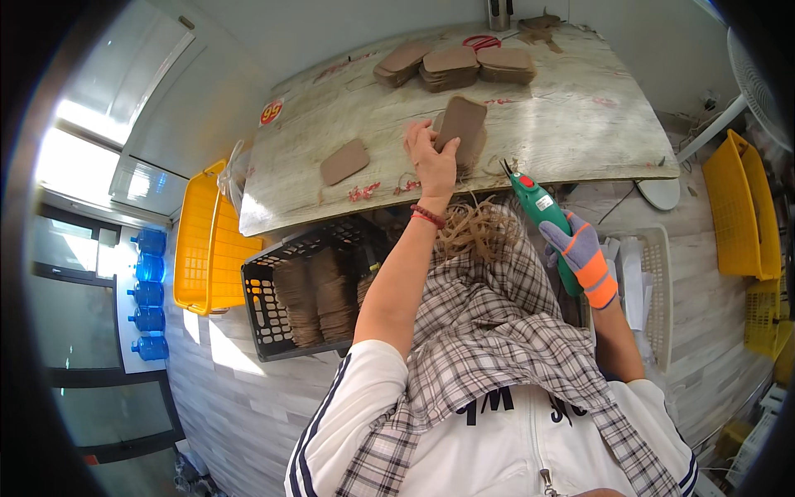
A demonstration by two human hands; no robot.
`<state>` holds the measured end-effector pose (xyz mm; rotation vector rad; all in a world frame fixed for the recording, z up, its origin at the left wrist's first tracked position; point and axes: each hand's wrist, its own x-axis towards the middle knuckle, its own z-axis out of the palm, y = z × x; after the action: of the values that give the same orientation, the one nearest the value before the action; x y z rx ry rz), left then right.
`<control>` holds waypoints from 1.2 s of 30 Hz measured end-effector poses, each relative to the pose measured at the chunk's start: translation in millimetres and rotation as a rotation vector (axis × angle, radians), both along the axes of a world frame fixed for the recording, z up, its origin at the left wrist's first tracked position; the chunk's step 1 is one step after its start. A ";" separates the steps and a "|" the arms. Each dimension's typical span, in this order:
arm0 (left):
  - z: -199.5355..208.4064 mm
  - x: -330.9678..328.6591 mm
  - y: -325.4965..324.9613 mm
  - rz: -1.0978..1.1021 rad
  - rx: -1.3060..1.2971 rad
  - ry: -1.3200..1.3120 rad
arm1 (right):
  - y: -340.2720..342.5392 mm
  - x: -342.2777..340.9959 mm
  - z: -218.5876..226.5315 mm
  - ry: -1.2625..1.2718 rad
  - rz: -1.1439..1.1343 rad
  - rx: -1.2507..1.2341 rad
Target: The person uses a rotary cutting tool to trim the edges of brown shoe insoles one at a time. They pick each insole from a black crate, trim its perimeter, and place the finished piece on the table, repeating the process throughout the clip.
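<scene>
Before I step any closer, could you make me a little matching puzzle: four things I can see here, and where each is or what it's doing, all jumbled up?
1. Left hand
2. Green cutting tool
3. Black crate
4. Blue bottles

A. Lined up at the far left of the view
B. Gripped by the gloved right hand
C. Loaded with brown stacks
D. Bare, holding one brown piece over the table

Pairs: 1-D, 2-B, 3-C, 4-A
</scene>
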<state>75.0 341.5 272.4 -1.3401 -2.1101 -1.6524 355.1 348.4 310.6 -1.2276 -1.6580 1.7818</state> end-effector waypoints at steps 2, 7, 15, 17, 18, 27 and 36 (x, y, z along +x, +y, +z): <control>2.3 0.4 1.1 -0.233 0.221 -0.562 | -0.1 -2.3 2.0 0.035 -0.020 0.002; 51.1 38.9 -6.5 -0.575 0.707 -1.290 | -2.5 -10.6 18.6 0.107 -0.072 0.017; 55.3 59.5 -0.4 -0.670 0.833 -1.555 | -11.0 -20.3 37.9 0.168 -0.085 0.030; 51.3 62.1 1.7 -0.643 0.837 -1.590 | -12.8 -20.1 38.4 0.198 -0.090 0.013; 49.3 63.4 2.3 -0.629 0.838 -1.608 | -13.3 -19.5 38.7 0.212 -0.093 0.004; 42.0 79.2 -8.2 -0.696 0.704 -1.543 | -7.0 -17.5 44.7 0.220 -0.113 -0.012; 23.1 88.3 -28.0 -0.731 0.517 -1.517 | 4.9 -13.0 48.9 0.201 -0.121 0.050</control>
<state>163.3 313.5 295.5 -0.6105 -1.0957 -3.9857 342.1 353.3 359.5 -1.0656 -1.4753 1.7185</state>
